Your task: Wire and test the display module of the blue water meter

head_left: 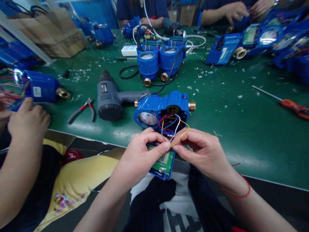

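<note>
Head: I see left grip [147, 147] and right grip [205, 148] pinching wires [179, 123].
Yellow wire [185, 132]: from water meter [154, 102] ahead, right grip nearer.

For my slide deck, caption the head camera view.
Left hand and right hand pinch thin wires by an open blue meter and green circuit board.

On the table [217, 96], a meter [158, 102] lies at centre frame, a heat gun [109, 100] to its left and pliers [89, 101] farther left (handles toward the bottom). Behind, upper centre, stand two meters [148, 66]; far right, a screwdriver [288, 103].
</note>
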Demonstrator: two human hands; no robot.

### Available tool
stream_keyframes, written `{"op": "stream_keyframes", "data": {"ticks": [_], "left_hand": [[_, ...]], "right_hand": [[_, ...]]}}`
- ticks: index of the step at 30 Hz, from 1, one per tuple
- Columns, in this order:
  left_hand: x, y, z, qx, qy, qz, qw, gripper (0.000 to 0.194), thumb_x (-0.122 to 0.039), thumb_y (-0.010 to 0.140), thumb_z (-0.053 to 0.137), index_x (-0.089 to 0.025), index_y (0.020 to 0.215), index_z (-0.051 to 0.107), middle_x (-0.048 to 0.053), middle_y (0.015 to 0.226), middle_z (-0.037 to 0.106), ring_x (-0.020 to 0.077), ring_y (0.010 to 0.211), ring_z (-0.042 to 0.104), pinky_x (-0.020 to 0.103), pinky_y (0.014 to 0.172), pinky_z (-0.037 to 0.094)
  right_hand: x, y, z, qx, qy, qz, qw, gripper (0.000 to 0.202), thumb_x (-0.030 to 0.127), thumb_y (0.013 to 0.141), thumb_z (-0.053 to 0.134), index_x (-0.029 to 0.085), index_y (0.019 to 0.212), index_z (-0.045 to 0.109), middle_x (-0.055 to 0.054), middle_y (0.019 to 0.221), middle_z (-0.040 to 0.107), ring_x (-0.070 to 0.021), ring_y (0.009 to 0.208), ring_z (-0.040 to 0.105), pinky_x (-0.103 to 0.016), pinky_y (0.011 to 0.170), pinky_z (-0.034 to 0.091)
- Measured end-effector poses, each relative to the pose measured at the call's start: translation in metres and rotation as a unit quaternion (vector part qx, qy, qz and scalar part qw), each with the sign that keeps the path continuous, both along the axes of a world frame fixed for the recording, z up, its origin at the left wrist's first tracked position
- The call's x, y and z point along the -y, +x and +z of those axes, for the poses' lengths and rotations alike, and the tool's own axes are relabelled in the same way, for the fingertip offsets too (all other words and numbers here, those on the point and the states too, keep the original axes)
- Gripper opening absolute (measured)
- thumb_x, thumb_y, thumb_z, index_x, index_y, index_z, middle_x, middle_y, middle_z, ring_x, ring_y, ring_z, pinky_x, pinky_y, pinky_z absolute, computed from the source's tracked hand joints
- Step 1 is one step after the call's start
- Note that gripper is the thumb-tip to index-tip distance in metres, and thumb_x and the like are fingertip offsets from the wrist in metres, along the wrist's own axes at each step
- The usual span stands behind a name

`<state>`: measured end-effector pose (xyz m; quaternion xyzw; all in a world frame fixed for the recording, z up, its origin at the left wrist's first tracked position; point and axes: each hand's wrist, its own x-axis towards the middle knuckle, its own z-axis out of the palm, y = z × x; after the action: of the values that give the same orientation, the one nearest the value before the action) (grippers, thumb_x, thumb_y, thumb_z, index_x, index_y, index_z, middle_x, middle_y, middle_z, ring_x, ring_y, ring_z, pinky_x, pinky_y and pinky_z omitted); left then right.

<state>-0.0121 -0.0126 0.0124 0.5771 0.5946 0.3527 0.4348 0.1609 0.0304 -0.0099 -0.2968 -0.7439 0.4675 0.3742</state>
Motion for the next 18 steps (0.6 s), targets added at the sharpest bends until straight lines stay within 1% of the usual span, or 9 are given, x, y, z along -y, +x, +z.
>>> {"op": "stream_keyframes", "data": {"ticks": [5,8,12,18], "left_hand": [[-0.0001,0.0012,0.0007,-0.003,-0.004,0.01,1.0,0.016,-0.026,0.081,0.062,-0.019,0.067,0.067,-0.002,0.077,0.059,0.0131,0.077,0.054,0.027,0.074,0.037],[-0.0002,0.001,0.0009,-0.002,-0.003,0.007,1.0,0.017,-0.026,0.082,0.062,-0.02,0.067,0.068,-0.002,0.076,0.058,0.0129,0.076,0.054,0.027,0.073,0.037],[0.0001,0.0,0.0004,-0.003,0.001,0.003,1.0,0.017,-0.028,0.082,0.062,-0.02,0.068,0.068,-0.002,0.076,0.057,0.0127,0.076,0.054,0.026,0.073,0.037],[-0.0016,0.0025,0.0023,-0.019,0.007,0.005,1.0,0.016,-0.024,0.081,0.062,-0.019,0.067,0.068,-0.002,0.075,0.057,0.0123,0.075,0.054,0.026,0.072,0.037]], "right_hand": [[0.0007,0.0001,0.0053,0.032,0.063,-0.011,0.997,0.01,0.008,0.081,0.06,0.017,0.077,0.062,0.0,0.072,0.064,-0.0101,0.065,0.058,-0.021,0.059,0.045],[0.0009,0.0,0.008,0.05,0.097,-0.02,0.994,0.013,0.007,0.08,0.059,0.018,0.073,0.06,0.001,0.07,0.063,-0.0095,0.061,0.057,-0.021,0.055,0.043],[0.0004,-0.0007,0.0087,0.06,0.111,-0.024,0.992,0.015,0.006,0.079,0.058,0.018,0.071,0.059,0.002,0.068,0.063,-0.0094,0.06,0.057,-0.021,0.054,0.042],[-0.001,-0.0002,0.0078,0.054,0.117,-0.025,0.991,0.016,0.004,0.076,0.06,0.018,0.069,0.058,0.002,0.067,0.063,-0.0088,0.059,0.056,-0.02,0.054,0.042]]}}
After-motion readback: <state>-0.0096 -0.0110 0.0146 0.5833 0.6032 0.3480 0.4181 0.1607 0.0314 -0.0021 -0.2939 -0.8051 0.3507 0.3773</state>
